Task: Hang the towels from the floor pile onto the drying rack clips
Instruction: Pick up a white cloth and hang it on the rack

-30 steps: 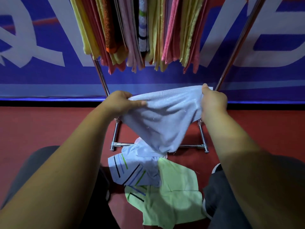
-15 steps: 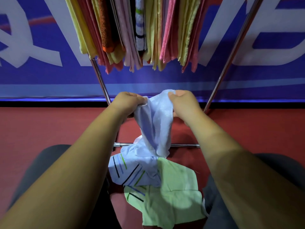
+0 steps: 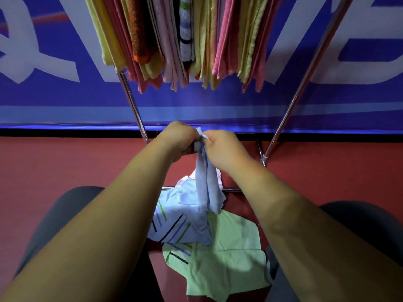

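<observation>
Both hands, left hand (image 3: 177, 138) and right hand (image 3: 224, 147), pinch the blue towel (image 3: 206, 188) bunched between them, so it'll probably clip on crumpled or slip back onto the floor pile (image 3: 209, 243) right below.

— Background, please.
— A blue banner (image 3: 65, 99) is running along the rear, carrying large white lettering (image 3: 39, 59), cut off by the frame and not legible as a word. A paler blue band (image 3: 54, 114) is running along its lower part.
— Below it?
— A black strip (image 3: 65, 132) is sitting between the banner's lower edge and the floor.
— Floor condition?
— A red floor (image 3: 65, 166) is lying flat and plain, meeting the black strip.
— Anything of the person?
— Dark grey trouser legs (image 3: 63, 212) are showing at both lower sides.
</observation>
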Available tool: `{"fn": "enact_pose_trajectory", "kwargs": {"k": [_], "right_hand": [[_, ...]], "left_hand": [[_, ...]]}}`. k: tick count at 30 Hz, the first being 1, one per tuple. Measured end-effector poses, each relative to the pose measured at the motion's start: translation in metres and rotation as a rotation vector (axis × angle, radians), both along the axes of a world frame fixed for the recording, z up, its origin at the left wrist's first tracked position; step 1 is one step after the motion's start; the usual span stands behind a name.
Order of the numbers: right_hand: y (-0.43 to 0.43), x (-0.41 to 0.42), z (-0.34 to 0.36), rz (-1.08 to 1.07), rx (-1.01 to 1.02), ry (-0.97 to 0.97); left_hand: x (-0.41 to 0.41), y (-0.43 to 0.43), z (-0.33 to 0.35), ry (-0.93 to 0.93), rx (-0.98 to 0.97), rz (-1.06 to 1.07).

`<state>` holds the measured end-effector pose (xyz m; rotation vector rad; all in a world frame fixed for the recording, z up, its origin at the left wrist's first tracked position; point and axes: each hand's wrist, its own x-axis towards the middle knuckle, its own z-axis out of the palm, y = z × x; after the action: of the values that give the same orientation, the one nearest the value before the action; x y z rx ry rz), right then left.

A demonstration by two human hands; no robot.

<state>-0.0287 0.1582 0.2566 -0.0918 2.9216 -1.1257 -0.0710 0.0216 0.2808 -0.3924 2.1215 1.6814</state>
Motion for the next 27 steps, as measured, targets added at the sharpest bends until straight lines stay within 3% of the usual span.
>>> {"fn": "enact_pose_trajectory", "kwargs": {"k": [10, 14, 21, 24, 27], "right_hand": [[0.001, 0.011, 0.003, 0.077, 0.043, 0.023], [0.001, 0.010, -0.002, 0.096, 0.056, -0.015], [0.008, 0.006, 0.000, 0.071, -0.097, 0.021], [0.009, 0.006, 0.002, 0.056, -0.075, -0.009], [0.012, 0.006, 0.008, -0.044, -0.069, 0.011]], "left_hand": [[0.002, -0.004, 0.002, -0.035, 0.186, 0.099], [-0.002, -0.006, -0.001, -0.029, 0.168, 0.082], [0.000, -0.009, 0.004, -0.038, 0.302, 0.089], [-0.002, -0.013, 0.003, -0.007, 0.252, 0.006], [-0.004, -0.019, 0.000, 0.111, -0.040, -0.151]]}}
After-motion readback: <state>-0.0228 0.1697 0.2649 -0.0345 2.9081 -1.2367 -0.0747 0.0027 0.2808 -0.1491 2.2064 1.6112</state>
